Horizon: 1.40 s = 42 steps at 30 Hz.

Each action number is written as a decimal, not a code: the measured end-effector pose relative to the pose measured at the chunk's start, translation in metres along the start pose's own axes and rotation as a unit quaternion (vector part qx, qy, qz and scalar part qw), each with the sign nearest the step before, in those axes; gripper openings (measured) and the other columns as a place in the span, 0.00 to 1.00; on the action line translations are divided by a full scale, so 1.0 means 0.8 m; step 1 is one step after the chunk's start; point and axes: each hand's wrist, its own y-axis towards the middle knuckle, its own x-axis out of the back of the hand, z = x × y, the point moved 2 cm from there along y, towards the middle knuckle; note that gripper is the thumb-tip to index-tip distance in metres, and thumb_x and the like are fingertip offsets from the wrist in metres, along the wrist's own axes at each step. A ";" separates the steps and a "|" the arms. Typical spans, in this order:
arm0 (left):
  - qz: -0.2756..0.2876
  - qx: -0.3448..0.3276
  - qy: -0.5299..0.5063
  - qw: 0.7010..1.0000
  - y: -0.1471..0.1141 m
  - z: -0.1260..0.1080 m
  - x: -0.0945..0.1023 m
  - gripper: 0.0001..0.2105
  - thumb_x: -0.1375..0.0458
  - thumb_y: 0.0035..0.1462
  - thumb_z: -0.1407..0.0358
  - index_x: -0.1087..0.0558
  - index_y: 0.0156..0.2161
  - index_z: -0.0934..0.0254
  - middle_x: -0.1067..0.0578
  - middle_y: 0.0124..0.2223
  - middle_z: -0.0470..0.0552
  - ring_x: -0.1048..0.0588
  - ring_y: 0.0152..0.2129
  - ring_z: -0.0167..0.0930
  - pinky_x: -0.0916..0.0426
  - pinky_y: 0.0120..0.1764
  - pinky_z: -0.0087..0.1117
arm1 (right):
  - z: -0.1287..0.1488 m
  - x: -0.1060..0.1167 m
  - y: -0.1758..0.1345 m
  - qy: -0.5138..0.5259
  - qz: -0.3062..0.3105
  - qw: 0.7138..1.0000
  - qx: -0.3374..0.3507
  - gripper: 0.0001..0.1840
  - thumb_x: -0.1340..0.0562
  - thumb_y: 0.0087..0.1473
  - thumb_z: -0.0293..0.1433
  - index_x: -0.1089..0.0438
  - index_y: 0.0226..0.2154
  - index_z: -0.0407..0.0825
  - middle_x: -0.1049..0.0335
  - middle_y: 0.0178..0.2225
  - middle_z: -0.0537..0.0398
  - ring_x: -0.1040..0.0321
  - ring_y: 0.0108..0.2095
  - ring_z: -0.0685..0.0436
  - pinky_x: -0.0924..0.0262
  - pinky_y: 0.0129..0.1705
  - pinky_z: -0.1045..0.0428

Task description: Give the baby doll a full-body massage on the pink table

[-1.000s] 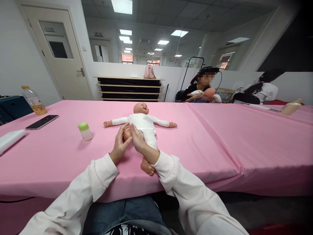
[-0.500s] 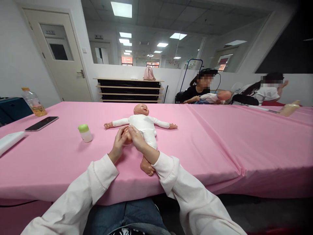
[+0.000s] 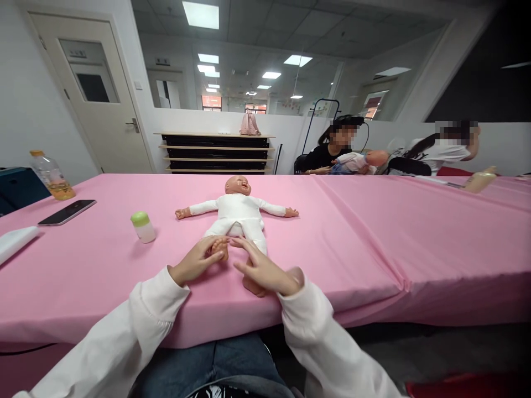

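Observation:
A baby doll (image 3: 238, 212) in a white suit lies on its back on the pink cloth, head away from me and arms spread wide. My left hand (image 3: 198, 258) is closed round the doll's foot (image 3: 222, 250) on the left side, thumb below it and fingers behind. Fingers apart, my right hand (image 3: 262, 266) hovers over the doll's other leg and holds nothing. That leg's foot (image 3: 253, 286) shows partly beneath my right hand. A small jar with a green lid (image 3: 142, 226) stands to the left of the doll.
On the left of the pink-covered table (image 3: 340, 243) are a phone (image 3: 68, 212), a drink bottle (image 3: 53, 176) and a white item (image 3: 16, 243). A pump bottle (image 3: 480, 180) stands far right. One person (image 3: 323, 156) holds another doll (image 3: 360, 161); a second person (image 3: 443, 152) sits farther right.
My right hand has come off the foot and moved right and nearer to me, its fingers spreading. My left hand has lowered toward me with the foot, straightening the doll's leg.

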 end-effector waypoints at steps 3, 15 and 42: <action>0.052 -0.038 0.107 0.992 -0.018 -0.008 -0.004 0.19 0.47 0.55 0.56 0.34 0.49 0.62 0.31 0.50 0.55 0.36 0.49 0.37 0.46 0.54 0.42 | -0.008 -0.006 -0.072 -0.123 -0.004 0.991 -0.044 0.38 0.36 0.46 0.38 0.48 0.58 0.52 0.51 0.60 0.47 0.57 0.61 0.38 0.57 0.60 0.38; 0.136 -0.077 0.052 0.986 0.024 -0.060 -0.019 0.27 0.46 0.54 0.54 0.41 0.57 0.60 0.39 0.59 0.56 0.43 0.56 0.38 0.49 0.57 0.44 | -0.011 0.043 -0.095 -0.172 -0.203 0.964 -0.020 0.09 0.40 0.50 0.29 0.33 0.37 0.50 0.30 0.33 0.53 0.33 0.34 0.45 0.36 0.37 0.49; -0.094 0.065 -0.462 0.879 0.071 -0.062 -0.099 0.15 0.46 0.54 0.58 0.32 0.45 0.62 0.31 0.49 0.50 0.37 0.51 0.31 0.46 0.55 0.32 | -0.012 -0.013 0.014 0.156 -0.383 0.910 -0.035 0.19 0.52 0.57 0.41 0.42 0.47 0.49 0.36 0.49 0.47 0.38 0.50 0.44 0.45 0.53 0.44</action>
